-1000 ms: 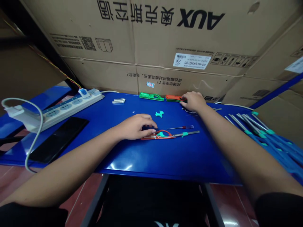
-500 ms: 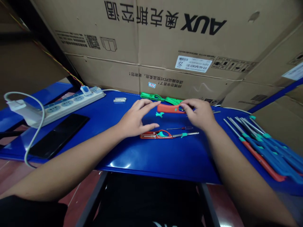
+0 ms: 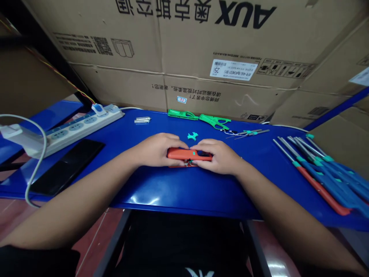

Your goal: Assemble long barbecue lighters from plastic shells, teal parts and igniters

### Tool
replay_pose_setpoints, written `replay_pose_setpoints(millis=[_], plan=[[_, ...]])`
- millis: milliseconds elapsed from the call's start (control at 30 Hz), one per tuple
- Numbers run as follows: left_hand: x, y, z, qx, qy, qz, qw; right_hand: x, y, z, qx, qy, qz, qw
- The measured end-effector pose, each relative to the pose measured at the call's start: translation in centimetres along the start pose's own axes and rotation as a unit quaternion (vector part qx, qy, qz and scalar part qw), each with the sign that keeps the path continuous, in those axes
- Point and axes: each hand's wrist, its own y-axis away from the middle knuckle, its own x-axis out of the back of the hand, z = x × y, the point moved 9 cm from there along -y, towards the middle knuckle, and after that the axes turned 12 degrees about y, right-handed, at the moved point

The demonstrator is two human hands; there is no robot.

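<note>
- Black smartphone (image 3: 67, 166) lies at your 10 o'clock, just below the white power strip (image 3: 77, 129), both on the blue metal table (image 3: 150, 190).
- Small metal tubes (image 3: 142, 120) sit at 11 o'clock.
- Your left hand (image 3: 157, 150) and right hand (image 3: 219, 156) are together at 12 o'clock, clamped from either end on the orange-red plastic casing (image 3: 188, 154) (a sliver of red shows beneath it, mostly hidden).
- Teal plastic piece (image 3: 193, 135) lies just beyond your hands, below a green casing (image 3: 183, 114) and a second green casing (image 3: 215, 122).
- Thin wires and metal rods (image 3: 245, 133) lie at 1 o'clock.
- Long metal-tipped blue wands (image 3: 325, 177) are stacked at 2 o'clock.
</note>
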Motion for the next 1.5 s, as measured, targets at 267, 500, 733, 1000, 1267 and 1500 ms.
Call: replay_pose_setpoints(millis=[267, 500, 733, 1000, 1267, 1500], plan=[[2.5, 0.5, -1.2, 0.037, 0.026, 0.078, 0.996, -2.1, -0.5, 0.1, -0.005, 0.035, -0.046, 0.998], [-0.6, -0.3, -1.2, 0.040, 0.027, -0.011, 0.999, -2.9, -0.5, 0.4, -0.044, 0.051, -0.072, 0.995], [-0.6, -0.1, -1.3, 0.041, 0.017, -0.016, 0.999, -2.8, -0.3, 0.5, -0.048, 0.055, -0.072, 0.995], [-1.3, -0.2, -1.3, 0.050, 0.016, -0.048, 0.997, -2.7, -0.4, 0.0, -0.022, 0.036, -0.065, 0.997], [-2.5, -0.4, -1.5, 0.061, 0.042, -0.059, 0.995, -2.9, -0.5, 0.2, -0.042, 0.019, -0.082, 0.996], [-3.8, -0.2, -2.7, 0.168, 0.068, -0.053, 0.982, -3.1, -0.6, 0.8, -0.068, 0.041, -0.104, 0.991]])
